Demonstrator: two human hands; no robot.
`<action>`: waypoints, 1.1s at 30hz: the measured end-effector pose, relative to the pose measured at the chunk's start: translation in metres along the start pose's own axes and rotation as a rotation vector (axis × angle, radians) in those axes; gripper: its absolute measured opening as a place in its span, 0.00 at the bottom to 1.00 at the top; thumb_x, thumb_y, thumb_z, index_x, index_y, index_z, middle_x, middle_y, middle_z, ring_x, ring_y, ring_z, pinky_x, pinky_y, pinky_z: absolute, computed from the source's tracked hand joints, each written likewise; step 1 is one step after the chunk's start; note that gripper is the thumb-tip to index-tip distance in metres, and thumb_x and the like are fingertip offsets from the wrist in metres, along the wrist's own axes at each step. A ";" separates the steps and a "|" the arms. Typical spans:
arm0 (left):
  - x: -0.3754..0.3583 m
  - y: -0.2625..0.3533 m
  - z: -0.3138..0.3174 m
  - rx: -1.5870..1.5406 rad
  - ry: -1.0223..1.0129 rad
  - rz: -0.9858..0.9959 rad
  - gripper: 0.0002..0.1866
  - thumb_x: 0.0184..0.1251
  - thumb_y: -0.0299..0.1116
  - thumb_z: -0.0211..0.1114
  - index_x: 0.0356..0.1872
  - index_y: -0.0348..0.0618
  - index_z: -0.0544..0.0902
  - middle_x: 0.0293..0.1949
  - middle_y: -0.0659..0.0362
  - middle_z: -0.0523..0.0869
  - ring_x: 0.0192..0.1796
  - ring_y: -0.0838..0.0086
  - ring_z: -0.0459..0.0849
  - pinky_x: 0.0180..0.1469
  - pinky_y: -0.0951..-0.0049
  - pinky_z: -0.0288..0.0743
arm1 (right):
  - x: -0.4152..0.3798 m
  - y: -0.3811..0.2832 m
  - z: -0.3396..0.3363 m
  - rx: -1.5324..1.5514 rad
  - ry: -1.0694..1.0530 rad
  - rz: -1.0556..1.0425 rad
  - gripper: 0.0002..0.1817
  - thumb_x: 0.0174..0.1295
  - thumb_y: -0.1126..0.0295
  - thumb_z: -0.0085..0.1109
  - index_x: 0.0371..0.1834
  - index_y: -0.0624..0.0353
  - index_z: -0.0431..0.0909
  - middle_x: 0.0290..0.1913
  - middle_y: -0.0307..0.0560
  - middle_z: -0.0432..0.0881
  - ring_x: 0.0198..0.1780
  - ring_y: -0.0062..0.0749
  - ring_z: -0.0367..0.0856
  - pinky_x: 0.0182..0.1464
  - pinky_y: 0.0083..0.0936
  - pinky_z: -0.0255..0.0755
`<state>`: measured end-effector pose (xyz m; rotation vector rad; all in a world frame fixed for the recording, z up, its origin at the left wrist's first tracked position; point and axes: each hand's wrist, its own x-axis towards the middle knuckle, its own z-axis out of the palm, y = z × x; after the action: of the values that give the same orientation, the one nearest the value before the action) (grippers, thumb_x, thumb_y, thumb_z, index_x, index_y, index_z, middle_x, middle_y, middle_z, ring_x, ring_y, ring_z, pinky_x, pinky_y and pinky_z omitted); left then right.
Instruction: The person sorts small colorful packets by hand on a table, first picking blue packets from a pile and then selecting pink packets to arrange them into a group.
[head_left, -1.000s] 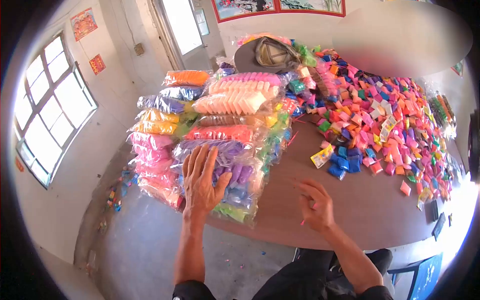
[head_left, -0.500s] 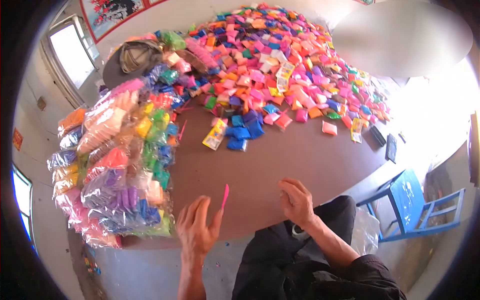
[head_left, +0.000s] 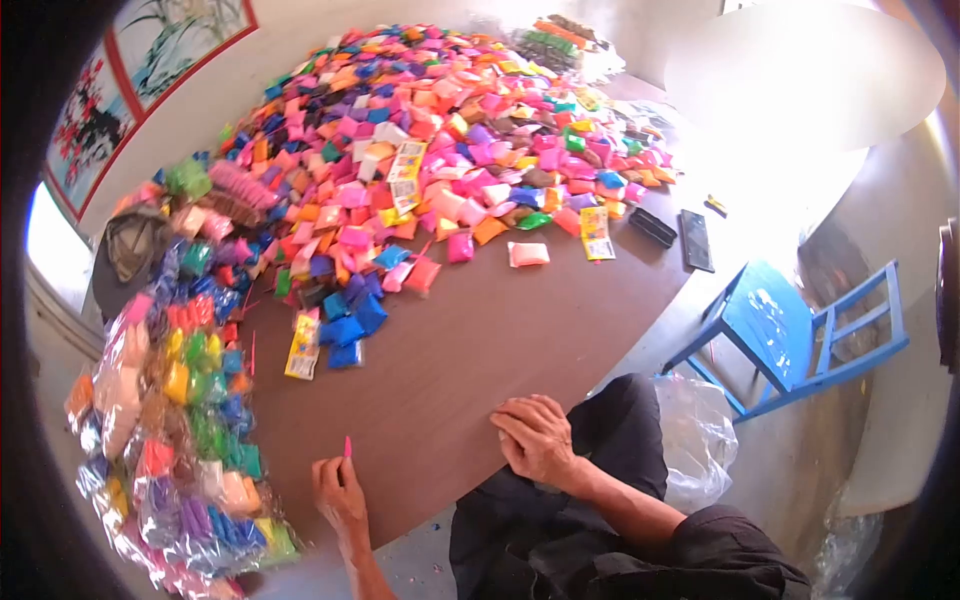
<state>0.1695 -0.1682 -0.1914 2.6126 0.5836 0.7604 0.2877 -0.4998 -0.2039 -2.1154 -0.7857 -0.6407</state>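
Observation:
A slim pink plastic stick (head_left: pixel 348 447), knife-like in shape, stands up from between the thumb and fingers of my left hand (head_left: pixel 342 492). That hand is closed on it, over the near left part of the brown table (head_left: pixel 420 400). My right hand (head_left: pixel 537 437) is at the table's near edge, by my thigh. Its fingers are together and loosely curled; I see nothing in them, though the palm is hidden. Beyond my left hand lie several blue packets (head_left: pixel 345 328) and a yellow printed strip (head_left: pixel 302 346).
A big heap of small colourful packets (head_left: pixel 440 150) covers the table's far side. Bagged bundles (head_left: pixel 200 430) are piled along the left, with a cap (head_left: pixel 135 245) behind. A phone (head_left: pixel 696 240) and black case (head_left: pixel 652 227) lie right. A blue chair (head_left: pixel 775 320) and clear plastic bag (head_left: pixel 695 440) stand beside me.
My view has turned to the right, so the table's contents appear further left. The pink stick now stands more upright in my left hand. My right hand has come down nearer the table edge.

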 end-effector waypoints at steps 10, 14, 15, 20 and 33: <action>0.000 -0.009 0.009 0.077 0.034 0.023 0.05 0.76 0.26 0.70 0.45 0.36 0.85 0.47 0.50 0.85 0.49 0.52 0.86 0.50 0.54 0.80 | -0.011 0.007 0.006 0.094 0.047 0.011 0.15 0.66 0.73 0.71 0.55 0.55 0.88 0.59 0.45 0.88 0.62 0.41 0.88 0.71 0.46 0.75; 0.000 -0.016 0.011 0.062 -0.003 -0.021 0.05 0.77 0.26 0.70 0.46 0.34 0.84 0.48 0.48 0.84 0.50 0.51 0.86 0.51 0.55 0.81 | -0.015 0.009 0.007 0.107 0.025 0.022 0.17 0.66 0.73 0.72 0.57 0.56 0.87 0.61 0.45 0.88 0.64 0.41 0.86 0.72 0.46 0.75; 0.000 -0.019 0.012 0.034 0.011 0.030 0.05 0.77 0.25 0.69 0.46 0.34 0.84 0.47 0.48 0.84 0.49 0.50 0.85 0.51 0.54 0.80 | -0.017 0.009 0.007 0.130 0.018 0.033 0.17 0.66 0.73 0.72 0.58 0.56 0.87 0.61 0.44 0.88 0.65 0.40 0.85 0.73 0.46 0.74; 0.001 -0.013 0.008 0.103 -0.002 0.047 0.05 0.76 0.26 0.68 0.44 0.34 0.84 0.44 0.48 0.83 0.48 0.50 0.84 0.52 0.52 0.79 | -0.015 0.009 0.002 0.149 0.002 0.018 0.16 0.67 0.72 0.72 0.58 0.57 0.87 0.60 0.44 0.87 0.65 0.40 0.85 0.73 0.46 0.73; 0.001 -0.021 0.014 0.120 0.045 0.041 0.07 0.78 0.29 0.68 0.43 0.34 0.83 0.43 0.50 0.81 0.45 0.54 0.85 0.47 0.54 0.77 | -0.021 0.014 0.003 0.200 -0.009 0.009 0.16 0.69 0.71 0.73 0.58 0.56 0.87 0.61 0.44 0.87 0.65 0.40 0.85 0.73 0.45 0.74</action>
<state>0.1730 -0.1532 -0.2113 2.7310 0.6079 0.8223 0.2843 -0.5112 -0.2264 -1.9396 -0.8105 -0.5254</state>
